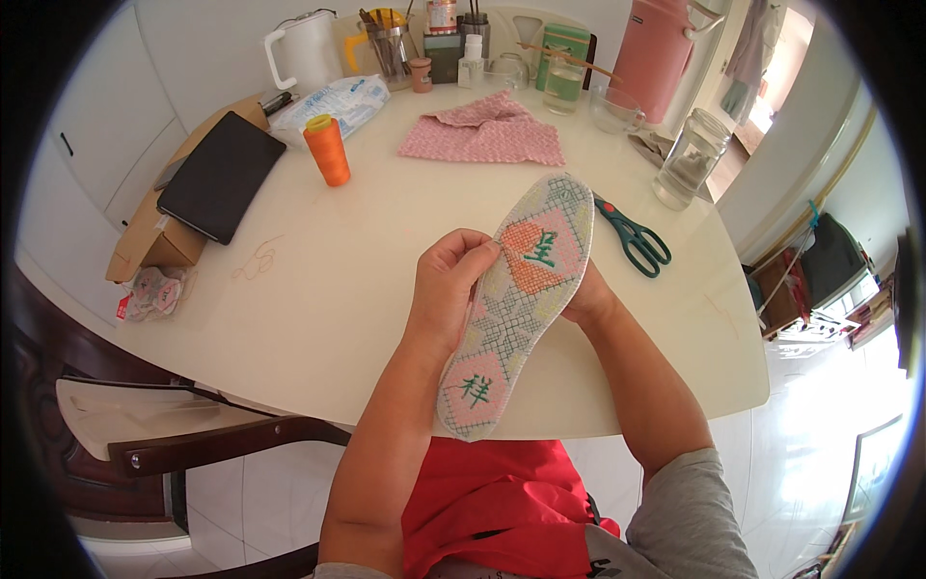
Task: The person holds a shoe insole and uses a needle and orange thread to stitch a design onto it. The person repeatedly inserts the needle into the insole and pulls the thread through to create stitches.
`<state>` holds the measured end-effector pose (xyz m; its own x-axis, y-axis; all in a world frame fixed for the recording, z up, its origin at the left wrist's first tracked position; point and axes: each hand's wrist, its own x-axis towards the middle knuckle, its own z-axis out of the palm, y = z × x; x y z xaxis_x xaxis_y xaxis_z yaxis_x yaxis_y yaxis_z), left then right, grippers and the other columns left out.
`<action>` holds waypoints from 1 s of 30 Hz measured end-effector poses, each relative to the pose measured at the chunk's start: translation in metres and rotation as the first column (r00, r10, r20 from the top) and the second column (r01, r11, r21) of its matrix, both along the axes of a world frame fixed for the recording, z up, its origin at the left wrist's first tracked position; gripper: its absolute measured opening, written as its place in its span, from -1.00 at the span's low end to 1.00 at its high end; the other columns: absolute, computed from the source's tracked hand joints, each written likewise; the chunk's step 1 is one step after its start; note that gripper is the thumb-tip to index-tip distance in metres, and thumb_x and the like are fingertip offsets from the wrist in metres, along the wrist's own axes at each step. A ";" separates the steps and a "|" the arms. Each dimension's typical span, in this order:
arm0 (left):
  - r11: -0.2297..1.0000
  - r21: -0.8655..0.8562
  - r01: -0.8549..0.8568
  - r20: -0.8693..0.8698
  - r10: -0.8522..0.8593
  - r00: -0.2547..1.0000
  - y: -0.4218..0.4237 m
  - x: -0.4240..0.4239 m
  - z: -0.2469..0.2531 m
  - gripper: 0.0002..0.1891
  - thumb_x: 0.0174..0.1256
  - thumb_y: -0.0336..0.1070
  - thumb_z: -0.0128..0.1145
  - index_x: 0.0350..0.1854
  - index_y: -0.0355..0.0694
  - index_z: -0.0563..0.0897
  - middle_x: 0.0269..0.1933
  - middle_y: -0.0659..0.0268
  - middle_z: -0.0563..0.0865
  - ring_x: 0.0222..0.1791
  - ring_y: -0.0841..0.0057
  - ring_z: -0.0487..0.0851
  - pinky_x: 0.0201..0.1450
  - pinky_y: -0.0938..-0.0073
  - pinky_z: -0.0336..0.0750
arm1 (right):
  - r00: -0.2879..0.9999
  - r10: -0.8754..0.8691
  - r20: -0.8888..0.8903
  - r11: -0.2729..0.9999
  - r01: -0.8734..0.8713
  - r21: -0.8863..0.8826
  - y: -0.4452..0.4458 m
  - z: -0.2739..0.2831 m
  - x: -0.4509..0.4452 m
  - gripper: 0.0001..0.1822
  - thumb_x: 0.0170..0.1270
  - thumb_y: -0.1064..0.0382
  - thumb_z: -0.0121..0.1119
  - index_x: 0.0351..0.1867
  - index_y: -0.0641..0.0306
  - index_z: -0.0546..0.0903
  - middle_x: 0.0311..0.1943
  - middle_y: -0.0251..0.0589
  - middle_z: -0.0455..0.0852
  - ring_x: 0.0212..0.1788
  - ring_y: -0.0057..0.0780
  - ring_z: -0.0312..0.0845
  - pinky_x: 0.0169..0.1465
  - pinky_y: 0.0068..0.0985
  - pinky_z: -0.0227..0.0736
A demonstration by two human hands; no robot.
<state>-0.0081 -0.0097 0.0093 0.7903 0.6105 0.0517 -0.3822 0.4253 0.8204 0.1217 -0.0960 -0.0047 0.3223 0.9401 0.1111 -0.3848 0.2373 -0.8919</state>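
Note:
An embroidered shoe insole (pixel 506 311), stitched in orange, pink, green and yellow with green characters, is held over the table's near half. My left hand (pixel 452 282) pinches its left edge beside the orange stitching, between thumb and fingers. On the other side, my right hand (pixel 587 293) grips it from behind, its fingers mostly hidden by the insole. Green-handled scissors (pixel 636 237) lie just right of the insole, their blades partly covered by it. An orange thread cone (pixel 328 152) stands at the back left. Loose thread (pixel 257 259) lies on the left of the table.
A black tablet-like case (pixel 221 177) rests on a cardboard box (pixel 170 242) at left, above a bagged item (pixel 154 293). Behind are a wipes pack (pixel 333 108), a pink cloth (pixel 485 134), a white kettle (pixel 307 54), a pink thermos (pixel 651 58) and a glass jar (pixel 691 161).

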 end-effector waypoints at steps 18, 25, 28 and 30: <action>0.998 0.036 -0.051 0.028 0.050 0.998 0.001 0.000 -0.001 -0.92 0.11 -0.40 0.01 -0.41 -0.29 0.52 -0.46 0.40 0.57 -0.48 0.74 0.49 -0.38 0.72 0.39 | 1.000 -0.017 0.018 0.997 0.018 -0.072 0.001 -0.004 0.005 -0.54 0.03 0.26 0.17 -0.01 0.32 0.36 -0.13 -0.25 0.48 -0.13 -0.48 0.43 -0.06 -0.51 0.39; 0.958 0.225 -0.175 -0.075 0.196 0.978 0.004 0.007 -0.014 -0.96 0.07 -0.46 0.06 -0.44 -0.30 0.53 -0.48 0.43 0.54 -0.50 0.77 0.44 -0.41 0.76 0.33 | 0.707 -0.229 0.669 0.905 0.408 -0.122 -0.002 0.019 0.000 -0.74 0.08 0.31 0.10 -0.18 0.35 0.48 -0.29 -0.23 0.55 -0.27 -0.51 0.48 -0.25 -0.59 0.41; 0.917 0.312 -0.247 -0.119 0.296 0.948 0.003 0.008 -0.012 -0.95 0.06 -0.44 0.08 -0.45 -0.30 0.54 -0.51 0.44 0.53 -0.51 0.78 0.42 -0.43 0.76 0.30 | 0.428 -0.455 0.781 0.657 0.753 -0.030 -0.002 0.026 0.014 -0.84 0.08 0.38 0.05 -0.27 0.33 0.51 -0.36 -0.22 0.56 -0.41 -0.50 0.48 -0.37 -0.60 0.39; 0.892 0.366 -0.266 -0.172 0.346 0.922 0.003 0.007 -0.011 -0.92 0.03 -0.39 0.10 -0.48 -0.29 0.56 -0.54 0.46 0.52 -0.53 0.78 0.39 -0.46 0.74 0.27 | 0.143 -0.615 0.775 0.583 0.745 0.325 -0.008 0.037 0.006 -0.86 0.05 0.42 0.06 -0.31 0.31 0.53 -0.40 -0.21 0.55 -0.47 -0.47 0.46 -0.40 -0.59 0.38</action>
<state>-0.0009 -0.0063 -0.0017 0.5811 0.8026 0.1347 -0.2361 0.0078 0.9717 0.1276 -0.1038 0.0323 0.6739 0.4083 0.6157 0.7031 -0.0986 -0.7042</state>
